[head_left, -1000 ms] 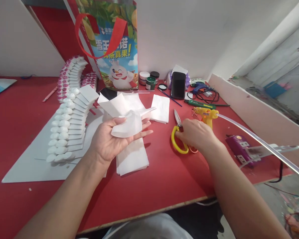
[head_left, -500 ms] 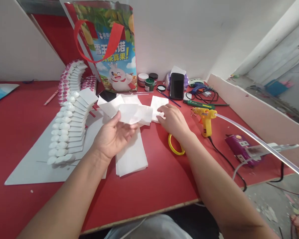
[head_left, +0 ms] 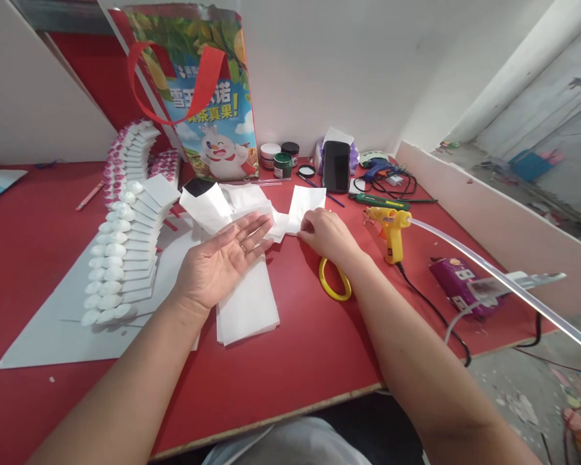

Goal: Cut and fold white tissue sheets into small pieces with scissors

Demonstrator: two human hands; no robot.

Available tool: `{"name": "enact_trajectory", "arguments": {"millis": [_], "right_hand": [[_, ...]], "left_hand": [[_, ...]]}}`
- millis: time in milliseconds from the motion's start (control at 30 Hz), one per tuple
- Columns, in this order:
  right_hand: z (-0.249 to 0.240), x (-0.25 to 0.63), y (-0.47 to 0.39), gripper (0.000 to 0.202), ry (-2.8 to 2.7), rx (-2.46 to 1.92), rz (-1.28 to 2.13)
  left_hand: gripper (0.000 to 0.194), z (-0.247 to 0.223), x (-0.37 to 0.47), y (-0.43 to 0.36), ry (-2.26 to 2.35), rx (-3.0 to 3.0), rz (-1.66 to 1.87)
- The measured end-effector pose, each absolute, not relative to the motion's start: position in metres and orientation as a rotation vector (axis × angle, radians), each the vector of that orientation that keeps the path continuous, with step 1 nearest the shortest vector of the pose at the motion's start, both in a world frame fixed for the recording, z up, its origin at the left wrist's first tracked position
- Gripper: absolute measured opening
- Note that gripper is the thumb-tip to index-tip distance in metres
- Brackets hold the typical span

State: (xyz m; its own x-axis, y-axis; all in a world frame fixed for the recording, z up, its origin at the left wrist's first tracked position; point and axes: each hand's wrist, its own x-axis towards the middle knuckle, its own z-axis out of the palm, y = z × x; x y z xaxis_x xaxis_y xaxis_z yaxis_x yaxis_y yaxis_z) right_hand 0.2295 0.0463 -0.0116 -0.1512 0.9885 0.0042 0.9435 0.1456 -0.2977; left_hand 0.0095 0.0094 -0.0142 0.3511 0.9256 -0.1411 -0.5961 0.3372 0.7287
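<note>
My left hand (head_left: 225,258) is palm up with its fingers stretched out and holds nothing. Crumpled white paper pieces (head_left: 249,197) lie just behind its fingertips. Under the hand, a stack of long white paper strips (head_left: 249,310) rests on the red table, its upper end hidden. My right hand (head_left: 329,236) is curled at the near edge of a small white paper sheet (head_left: 307,199), thumb and fingers pinched on it. A yellow ring (head_left: 323,284), perhaps a roll of tape, lies below the right wrist, partly covered.
At left, a curved row of white-tipped pieces (head_left: 111,265) rests on a white board (head_left: 43,329). Behind stand a printed bag (head_left: 213,103), paint jars (head_left: 283,165) and a phone (head_left: 336,166). A yellow glue gun (head_left: 392,236), its cord and a purple box (head_left: 458,284) sit at right.
My left hand has let go of the white paper piece, which now lies behind it, and its fingers have straightened. My right fingers have closed at the small sheet's near edge.
</note>
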Motion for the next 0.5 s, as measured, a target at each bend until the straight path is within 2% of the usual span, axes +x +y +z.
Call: {"name": "enact_trajectory", "arguments": {"millis": [167,300,500], "right_hand": [[-0.01,0.233,0.046,0.015,-2.221,-1.915,0.341],[-0.009,0.235,0.046,0.01,-2.14,-1.909,0.398],[-0.005,0.247,0.046,0.003,-1.602,-1.702,0.657]], "left_hand": [[0.037,-0.019,0.008,0.01,0.598,0.67,1.044],[0.04,-0.021,0.007,0.011,0.605,0.689,1.029],[0.036,-0.019,0.008,0.008,0.625,0.712,1.021]]}}
